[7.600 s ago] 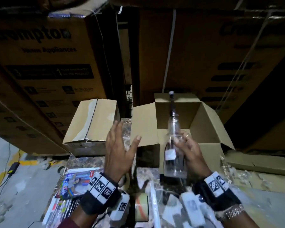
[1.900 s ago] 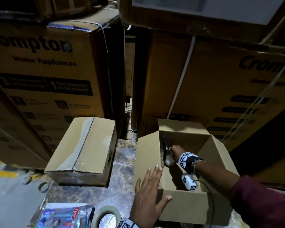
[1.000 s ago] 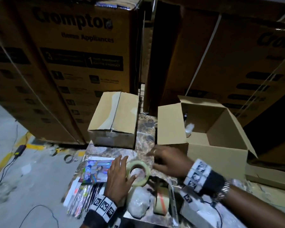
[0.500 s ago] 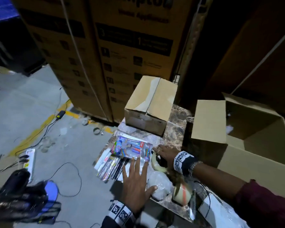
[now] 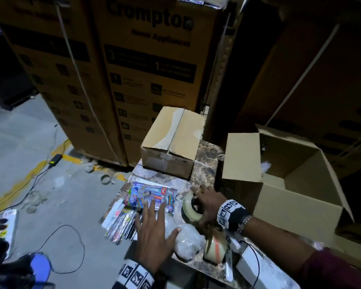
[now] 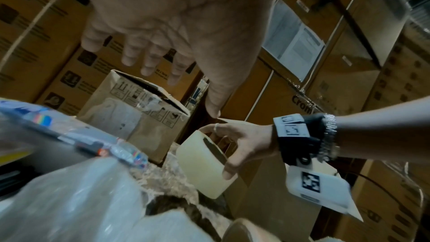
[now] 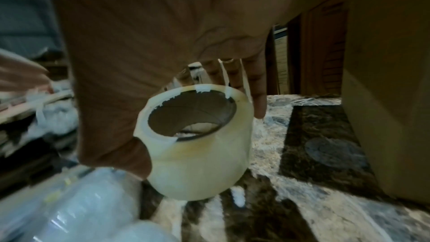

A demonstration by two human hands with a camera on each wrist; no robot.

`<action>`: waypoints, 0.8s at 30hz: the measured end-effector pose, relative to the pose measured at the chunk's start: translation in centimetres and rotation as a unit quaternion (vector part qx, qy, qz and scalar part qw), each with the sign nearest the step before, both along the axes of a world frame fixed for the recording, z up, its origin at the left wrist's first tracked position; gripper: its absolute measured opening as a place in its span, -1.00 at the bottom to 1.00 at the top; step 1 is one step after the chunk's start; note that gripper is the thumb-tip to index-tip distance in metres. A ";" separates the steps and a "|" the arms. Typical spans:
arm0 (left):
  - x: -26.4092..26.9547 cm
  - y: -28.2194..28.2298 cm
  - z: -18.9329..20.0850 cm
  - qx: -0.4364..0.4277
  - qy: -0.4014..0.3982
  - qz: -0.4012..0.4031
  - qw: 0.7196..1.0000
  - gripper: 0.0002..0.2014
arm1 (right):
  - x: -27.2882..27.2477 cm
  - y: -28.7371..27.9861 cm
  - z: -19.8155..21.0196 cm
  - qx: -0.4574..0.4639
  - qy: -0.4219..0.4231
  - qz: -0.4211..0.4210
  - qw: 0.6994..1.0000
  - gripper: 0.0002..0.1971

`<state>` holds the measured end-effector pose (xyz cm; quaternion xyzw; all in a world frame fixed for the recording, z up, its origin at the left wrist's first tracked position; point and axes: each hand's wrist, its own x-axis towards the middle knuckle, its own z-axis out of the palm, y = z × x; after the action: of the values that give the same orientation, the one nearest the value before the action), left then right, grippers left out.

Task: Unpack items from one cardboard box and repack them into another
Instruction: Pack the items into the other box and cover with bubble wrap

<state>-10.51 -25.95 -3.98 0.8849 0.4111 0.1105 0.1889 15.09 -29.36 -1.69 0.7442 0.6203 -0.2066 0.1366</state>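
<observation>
1. I see stacked Crompton cartons [image 5: 150, 65] forming the rear wall behind the work area.
2. The open cardboard box [image 5: 296, 197] stands at right, flaps up, beside the marble tabletop [image 5: 206, 163]; something pale lies inside at its far wall, too dim to identify.
3. The closed cardboard box [image 5: 171, 142] sits at the tabletop's far edge, well apart from both hands.
4. My left hand [image 5: 152, 232] hovers flat, fingers spread and straight, holding nothing, above the marker pack [image 5: 150, 195] and the clear plastic bag [image 5: 188, 240].
5. My right hand [image 5: 208, 203] clamps the tape roll [image 7: 197, 154], thumb on one side, fingers on the other, tilted and lifted just off the marble.
6. A second tape roll [image 5: 215, 247] stands near the front edge.
</observation>
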 end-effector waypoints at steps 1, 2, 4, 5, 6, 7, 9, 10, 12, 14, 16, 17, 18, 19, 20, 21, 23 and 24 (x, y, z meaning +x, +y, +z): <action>0.6 0.3 0.3 0.004 -0.007 0.002 1.000 -0.20 | -0.1 -1.0 1.1 0.018 0.009 -0.030 0.999 0.37; 1.2 0.6 0.7 0.006 -0.012 0.002 1.000 -0.19 | -0.1 -2.0 2.2 0.040 0.019 -0.059 0.997 0.35; 2.7 1.1 1.8 0.007 -0.026 -0.004 1.000 -0.17 | 0.0 -4.0 4.8 0.079 0.054 -0.111 0.989 0.30; 3.4 1.2 2.4 0.007 -0.039 -0.007 0.999 -0.17 | 0.1 -5.1 6.3 0.097 0.077 -0.133 0.983 0.28; 4.3 1.3 3.0 0.007 -0.053 -0.011 0.998 -0.18 | 0.3 -6.2 7.7 0.117 0.098 -0.148 0.977 0.27; 5.2 1.3 3.7 0.007 -0.068 -0.017 0.997 -0.19 | 0.5 -7.4 9.3 0.139 0.114 -0.158 0.971 0.27; 7.5 1.2 5.0 0.005 -0.098 -0.036 0.995 -0.22 | 1.6 -9.6 12.5 0.184 0.142 -0.178 0.956 0.25; 8.7 1.1 5.6 0.005 -0.111 -0.047 0.993 -0.23 | 2.3 -10.6 14.1 0.206 0.149 -0.192 0.948 0.25; 11.6 0.8 6.8 0.008 -0.132 -0.076 0.988 -0.24 | 4.5 -12.8 16.9 0.244 0.142 -0.220 0.934 0.24; 14.6 0.2 7.7 0.012 -0.148 -0.108 0.983 -0.26 | 7.3 -14.7 19.2 0.266 0.114 -0.248 0.924 0.24; 17.8 -0.7 8.3 0.010 -0.160 -0.141 0.977 -0.25 | 10.3 -16.2 20.9 0.268 0.075 -0.276 0.920 0.25; 19.4 -1.2 8.6 0.007 -0.161 -0.158 0.974 -0.24 | 11.9 -16.7 21.5 0.257 0.055 -0.287 0.921 0.26; 20.9 -1.7 8.9 0.002 -0.153 -0.173 0.973 -0.22 | 13.7 -17.0 22.0 0.238 0.035 -0.297 0.924 0.26; 22.3 -2.3 9.2 -0.004 -0.139 -0.185 0.973 -0.20 | 15.4 -17.2 22.4 0.214 0.015 -0.307 0.927 0.27; 23.7 -2.8 9.4 -0.008 -0.122 -0.194 0.973 -0.17 | 17.2 -17.2 22.7 0.190 0.000 -0.315 0.930 0.27; 25.0 -3.3 9.6 -0.008 -0.108 -0.200 0.974 -0.15 | 19.0 -17.1 22.9 0.162 -0.010 -0.321 0.933 0.26; 27.2 -4.0 9.8 -0.010 -0.087 -0.206 0.975 -0.12 | 22.3 -16.5 23.1 0.111 -0.021 -0.335 0.936 0.23; 28.3 -4.3 9.7 -0.012 -0.075 -0.207 0.975 -0.11 | 23.8 -16.0 23.1 0.093 -0.023 -0.338 0.936 0.22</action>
<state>17.75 -30.27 5.72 0.9377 0.2051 0.1297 0.2486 38.88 -45.39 21.44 0.9241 0.3447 -0.1649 0.0032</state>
